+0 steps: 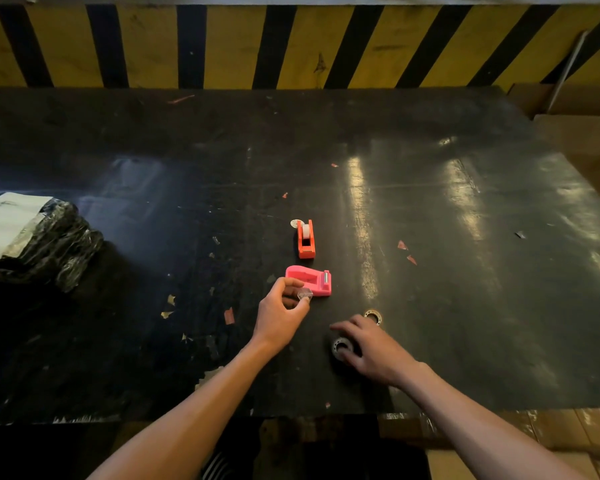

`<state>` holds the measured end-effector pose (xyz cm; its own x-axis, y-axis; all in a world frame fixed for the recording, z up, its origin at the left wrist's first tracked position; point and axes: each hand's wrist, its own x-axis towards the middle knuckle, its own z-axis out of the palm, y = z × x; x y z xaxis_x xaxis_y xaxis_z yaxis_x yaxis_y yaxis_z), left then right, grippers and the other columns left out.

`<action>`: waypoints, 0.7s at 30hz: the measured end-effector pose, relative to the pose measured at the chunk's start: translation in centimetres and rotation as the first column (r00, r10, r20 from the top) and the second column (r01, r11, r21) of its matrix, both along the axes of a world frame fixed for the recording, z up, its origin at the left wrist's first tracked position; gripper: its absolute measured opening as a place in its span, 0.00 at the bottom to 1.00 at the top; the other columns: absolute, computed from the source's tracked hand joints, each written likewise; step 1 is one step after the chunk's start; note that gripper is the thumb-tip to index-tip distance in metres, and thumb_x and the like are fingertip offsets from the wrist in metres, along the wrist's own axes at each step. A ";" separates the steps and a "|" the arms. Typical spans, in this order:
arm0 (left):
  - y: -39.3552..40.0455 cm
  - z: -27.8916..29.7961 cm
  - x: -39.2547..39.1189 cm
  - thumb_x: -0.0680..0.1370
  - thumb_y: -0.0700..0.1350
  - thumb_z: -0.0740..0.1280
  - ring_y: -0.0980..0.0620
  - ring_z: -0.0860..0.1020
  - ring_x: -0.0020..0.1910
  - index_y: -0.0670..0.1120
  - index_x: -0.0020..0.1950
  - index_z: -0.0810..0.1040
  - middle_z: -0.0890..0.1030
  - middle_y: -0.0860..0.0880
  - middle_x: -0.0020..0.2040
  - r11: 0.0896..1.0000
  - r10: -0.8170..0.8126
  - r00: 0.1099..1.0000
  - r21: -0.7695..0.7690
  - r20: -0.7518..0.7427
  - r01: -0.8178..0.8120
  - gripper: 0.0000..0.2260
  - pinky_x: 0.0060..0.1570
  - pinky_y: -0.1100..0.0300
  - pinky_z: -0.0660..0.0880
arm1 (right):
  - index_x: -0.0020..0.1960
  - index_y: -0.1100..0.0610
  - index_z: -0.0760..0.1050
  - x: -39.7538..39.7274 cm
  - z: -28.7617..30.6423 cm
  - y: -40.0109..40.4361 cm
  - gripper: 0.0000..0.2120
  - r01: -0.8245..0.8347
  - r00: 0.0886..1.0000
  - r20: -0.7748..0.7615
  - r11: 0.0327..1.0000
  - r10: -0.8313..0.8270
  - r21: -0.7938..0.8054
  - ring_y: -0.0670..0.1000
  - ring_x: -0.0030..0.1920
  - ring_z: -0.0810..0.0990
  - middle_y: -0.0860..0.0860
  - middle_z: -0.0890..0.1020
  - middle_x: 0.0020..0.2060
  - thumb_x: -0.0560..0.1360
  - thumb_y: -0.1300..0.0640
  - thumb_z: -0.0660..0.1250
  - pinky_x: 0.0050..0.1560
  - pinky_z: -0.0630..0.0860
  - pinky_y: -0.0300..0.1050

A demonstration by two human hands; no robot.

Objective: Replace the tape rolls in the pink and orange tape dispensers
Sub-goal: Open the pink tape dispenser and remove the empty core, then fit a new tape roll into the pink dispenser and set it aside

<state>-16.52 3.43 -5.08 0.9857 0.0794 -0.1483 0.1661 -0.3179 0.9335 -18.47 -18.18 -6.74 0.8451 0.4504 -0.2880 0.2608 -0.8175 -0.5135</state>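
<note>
On the dark table [430, 237] the pink dispenser [310, 279] lay on its side, its roll cavity open and without a roll. The left hand [280, 315] was just in front of it, and its fingers [293, 284] pinched a small clear piece [305, 293], perhaps a tape core; what it was could not be told for sure. The orange dispenser [306, 240] stood behind the pink one, apart from it, with a white roll inside. The right hand [369, 348] rested with loosely spread fingers on a tape roll [341, 346] on the table, without a closed grip on it. Another roll [373, 316] lay flat just beyond this hand. A black wrapped bundle [32, 237] sat at the far left.
</note>
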 end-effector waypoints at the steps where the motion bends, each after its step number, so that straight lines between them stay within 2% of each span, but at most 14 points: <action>1: -0.1 0.0 -0.1 0.78 0.41 0.72 0.55 0.83 0.49 0.52 0.57 0.77 0.81 0.52 0.52 1.000 -0.008 1.000 -0.005 -0.005 0.008 0.11 0.49 0.61 0.81 | 0.72 0.44 0.66 -0.1 0.1 0.5 0.26 -0.054 0.997 -0.054 0.994 0.049 -0.100 0.51 0.64 0.70 0.50 0.71 0.64 0.76 0.46 0.68 0.65 0.72 0.48; 3: -0.1 0.1 -0.2 0.78 0.41 0.71 0.57 0.82 0.50 0.52 0.59 0.78 0.82 0.53 0.53 1.000 -0.023 1.000 -0.007 -0.015 0.023 0.11 0.48 0.63 0.80 | 0.72 0.44 0.65 -0.2 -0.2 1.4 0.27 -0.108 0.994 -0.057 0.966 0.097 -0.234 0.53 0.65 0.69 0.52 0.68 0.65 0.75 0.45 0.68 0.63 0.73 0.49; 5: -0.1 0.1 -0.4 0.78 0.41 0.71 0.58 0.82 0.51 0.54 0.57 0.78 0.82 0.54 0.53 0.999 -0.029 0.999 -0.015 -0.029 0.028 0.11 0.48 0.64 0.80 | 0.70 0.48 0.69 -0.2 -0.6 2.0 0.23 -0.065 0.997 -0.046 0.971 0.056 -0.230 0.54 0.63 0.71 0.53 0.69 0.64 0.76 0.49 0.68 0.61 0.74 0.47; 7: 0.1 0.2 -0.6 0.78 0.41 0.72 0.58 0.82 0.52 0.55 0.56 0.77 0.83 0.54 0.53 0.999 -0.029 0.998 -0.035 -0.050 0.027 0.11 0.51 0.62 0.80 | 0.66 0.51 0.74 0.2 -0.3 2.3 0.19 0.155 0.976 -0.148 0.987 -0.158 -0.031 0.53 0.59 0.77 0.54 0.74 0.59 0.76 0.51 0.69 0.59 0.75 0.45; 8: 0.3 0.1 -0.7 0.78 0.40 0.72 0.57 0.83 0.53 0.54 0.56 0.78 0.83 0.54 0.53 0.998 -0.028 0.998 -0.049 -0.061 0.025 0.11 0.53 0.61 0.81 | 0.64 0.53 0.75 0.5 0.0 2.4 0.17 0.341 0.914 -0.282 0.930 -0.293 0.139 0.52 0.55 0.80 0.55 0.77 0.57 0.76 0.53 0.70 0.57 0.77 0.44; 9: 0.4 0.1 -0.7 0.77 0.40 0.72 0.57 0.83 0.53 0.53 0.57 0.79 0.83 0.54 0.54 0.998 -0.030 0.997 -0.062 -0.071 0.025 0.11 0.55 0.59 0.81 | 0.63 0.55 0.76 0.8 0.6 2.6 0.16 0.532 0.809 -0.459 0.788 -0.366 0.309 0.51 0.51 0.82 0.56 0.80 0.54 0.76 0.55 0.70 0.53 0.79 0.44; 10: 0.5 0.0 -0.8 0.77 0.41 0.73 0.57 0.82 0.54 0.52 0.57 0.79 0.83 0.54 0.54 0.997 -0.034 0.996 -0.071 -0.078 0.029 0.11 0.56 0.58 0.81 | 0.63 0.57 0.76 1.1 1.2 2.8 0.16 0.686 0.695 -0.623 0.591 -0.359 0.425 0.51 0.47 0.83 0.57 0.81 0.52 0.76 0.58 0.70 0.49 0.80 0.44; 11: 0.5 0.1 -0.9 0.77 0.41 0.73 0.58 0.82 0.54 0.51 0.58 0.79 0.83 0.54 0.54 0.997 -0.040 0.996 -0.075 -0.078 0.034 0.11 0.57 0.58 0.80 | 0.62 0.58 0.76 1.3 2.0 2.8 0.16 0.778 0.609 -0.731 0.410 -0.307 0.476 0.51 0.45 0.83 0.59 0.82 0.52 0.75 0.61 0.71 0.46 0.80 0.43; 12: 0.5 0.1 -1.0 0.77 0.41 0.73 0.59 0.82 0.54 0.51 0.57 0.79 0.83 0.54 0.54 0.996 -0.047 0.996 -0.074 -0.073 0.041 0.11 0.57 0.59 0.80 | 0.62 0.58 0.76 1.6 2.5 2.8 0.16 0.816 0.567 -0.783 0.302 -0.255 0.493 0.52 0.45 0.83 0.60 0.82 0.53 0.74 0.61 0.71 0.46 0.79 0.44; 13: 0.5 0.2 -1.1 0.77 0.41 0.73 0.59 0.83 0.54 0.51 0.56 0.79 0.83 0.54 0.54 0.996 -0.057 0.996 -0.067 -0.064 0.053 0.11 0.57 0.59 0.80 | 0.62 0.59 0.76 1.8 3.0 2.7 0.17 0.826 0.554 -0.806 0.256 -0.206 0.502 0.53 0.47 0.83 0.61 0.83 0.54 0.74 0.61 0.72 0.47 0.79 0.45; 16: 0.1 0.4 -1.4 0.77 0.43 0.73 0.61 0.82 0.53 0.53 0.56 0.79 0.84 0.55 0.53 0.993 -0.119 0.992 -0.018 -0.028 0.119 0.10 0.56 0.62 0.80 | 0.63 0.61 0.76 1.9 3.8 3.0 0.20 0.809 0.566 -0.817 0.266 -0.113 0.523 0.55 0.51 0.83 0.62 0.83 0.57 0.73 0.60 0.74 0.51 0.78 0.47; 18: -0.1 0.6 -1.5 0.77 0.43 0.74 0.62 0.82 0.52 0.54 0.56 0.80 0.84 0.56 0.52 0.989 -0.148 0.989 0.013 -0.002 0.148 0.10 0.55 0.63 0.80 | 0.63 0.61 0.76 1.8 3.9 3.3 0.20 0.805 0.568 -0.815 0.286 -0.117 0.520 0.56 0.53 0.83 0.62 0.83 0.58 0.72 0.60 0.74 0.55 0.78 0.49; 21: -0.3 0.7 -1.5 0.76 0.43 0.74 0.62 0.83 0.51 0.52 0.56 0.81 0.84 0.56 0.51 0.987 -0.157 0.987 0.036 0.020 0.156 0.10 0.54 0.63 0.81 | 0.63 0.62 0.77 1.5 3.9 3.5 0.20 0.806 0.572 -0.811 0.270 -0.123 0.527 0.56 0.53 0.82 0.63 0.82 0.59 0.72 0.59 0.74 0.53 0.78 0.48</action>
